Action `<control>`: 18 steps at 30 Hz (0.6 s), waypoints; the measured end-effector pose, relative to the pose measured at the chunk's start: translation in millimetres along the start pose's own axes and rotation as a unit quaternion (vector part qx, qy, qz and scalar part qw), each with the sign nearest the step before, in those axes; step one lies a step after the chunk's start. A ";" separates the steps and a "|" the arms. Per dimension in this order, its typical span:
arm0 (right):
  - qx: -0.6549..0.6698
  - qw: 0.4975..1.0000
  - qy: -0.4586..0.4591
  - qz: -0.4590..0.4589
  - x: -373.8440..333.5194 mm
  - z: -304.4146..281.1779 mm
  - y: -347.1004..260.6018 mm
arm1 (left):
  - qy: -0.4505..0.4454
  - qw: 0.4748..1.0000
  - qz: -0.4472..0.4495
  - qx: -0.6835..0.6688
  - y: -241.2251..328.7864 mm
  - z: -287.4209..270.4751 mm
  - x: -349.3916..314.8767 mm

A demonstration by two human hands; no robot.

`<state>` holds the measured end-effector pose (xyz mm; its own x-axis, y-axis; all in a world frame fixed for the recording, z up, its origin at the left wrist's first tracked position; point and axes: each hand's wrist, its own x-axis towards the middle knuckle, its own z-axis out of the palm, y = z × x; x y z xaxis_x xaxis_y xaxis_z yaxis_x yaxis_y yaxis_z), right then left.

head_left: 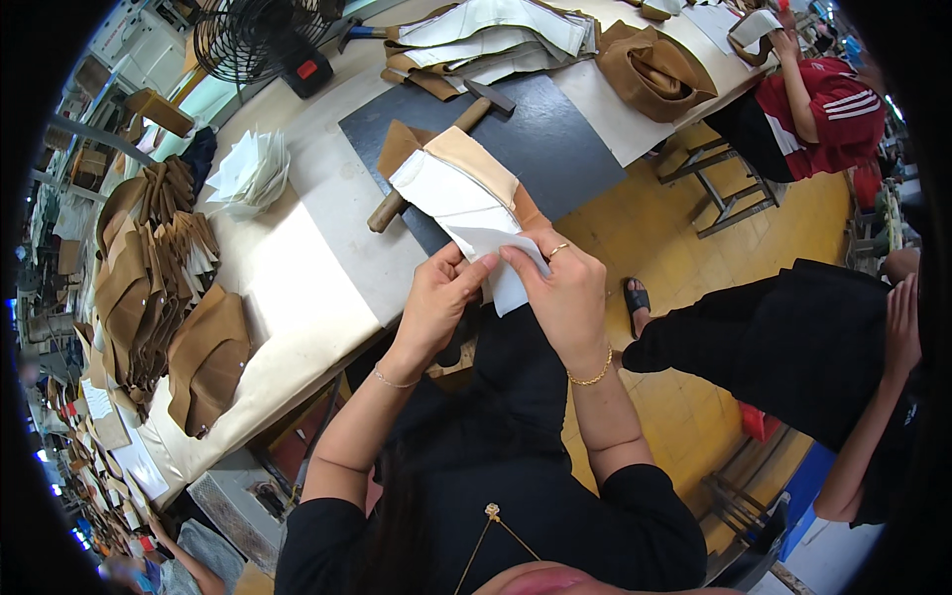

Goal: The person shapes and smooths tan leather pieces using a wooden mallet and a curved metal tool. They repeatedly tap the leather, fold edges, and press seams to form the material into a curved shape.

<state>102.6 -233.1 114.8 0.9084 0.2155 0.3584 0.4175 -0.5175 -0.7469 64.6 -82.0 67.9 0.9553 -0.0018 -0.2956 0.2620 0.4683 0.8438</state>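
Observation:
My left hand [436,302] and my right hand [570,288] are closed in pinches, thumbs toward each other, on a thin white sheet [508,286] that is folded between them. The sheet lies against the near end of a curved brown piece with a white backing [441,193] and a tan strip [476,159]; it looks like leather. My right fingers also press on its brown edge. Beneath this piece a hammer [474,117] lies on a dark mat [585,139], its handle partly covered. A brown scrap [399,149] sits beside it.
A stack of white-backed pieces [486,45] and a rolled brown bundle [654,74] lie at the far side. White sheets [250,174], brown pieces [149,288] and a fan [260,45] stand at left. One person [823,114] sits far right; another [783,317] is close at right.

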 end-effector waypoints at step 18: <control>0.232 0.954 -0.096 0.164 -11.1 -15.6 46.9 | -0.008 0.999 0.005 -0.043 18.4 11.0 -35.7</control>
<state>111.7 -272.6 84.6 0.9609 0.2766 -0.0130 0.0359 -0.1712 -0.9846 36.8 -83.1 98.8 0.9598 -0.0105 -0.2804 0.2410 0.5426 0.8047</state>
